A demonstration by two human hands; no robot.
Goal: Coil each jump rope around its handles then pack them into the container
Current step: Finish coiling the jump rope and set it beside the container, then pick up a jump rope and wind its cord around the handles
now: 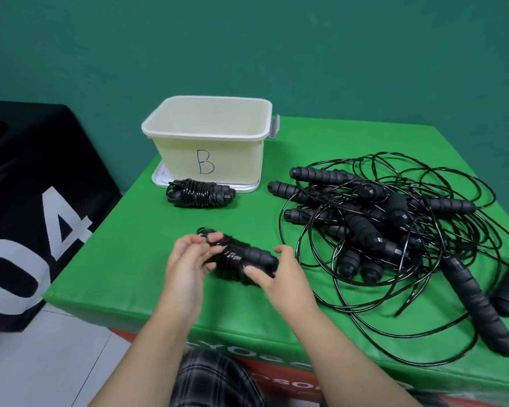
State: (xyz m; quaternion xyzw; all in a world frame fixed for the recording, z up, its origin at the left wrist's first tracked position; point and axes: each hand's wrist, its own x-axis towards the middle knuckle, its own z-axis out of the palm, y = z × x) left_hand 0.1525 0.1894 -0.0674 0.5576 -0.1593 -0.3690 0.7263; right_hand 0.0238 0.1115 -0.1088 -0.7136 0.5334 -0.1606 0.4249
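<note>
Both hands, left hand [188, 254] and right hand [279, 271], gripped your coiled rope [241, 259] near the container [209, 133]; a loosened pinch would likely let the cord spring undone.

Support surface: green padded mat [124, 259], flat top, front edge rounded over a red base w/ white lettering. Items resting directly on mat:
- Cream container [212, 154], far-left area, marked "B" on front wall; sits on a white lid [160, 179] (lid underneath, edges showing at left and front).
- Coiled jump rope [200, 193], just in front of container, cord wound around handles.
- Pile of loose jump ropes [388, 227], right side; black handles and tangled cords, some loops reaching mat front edge.
</note>
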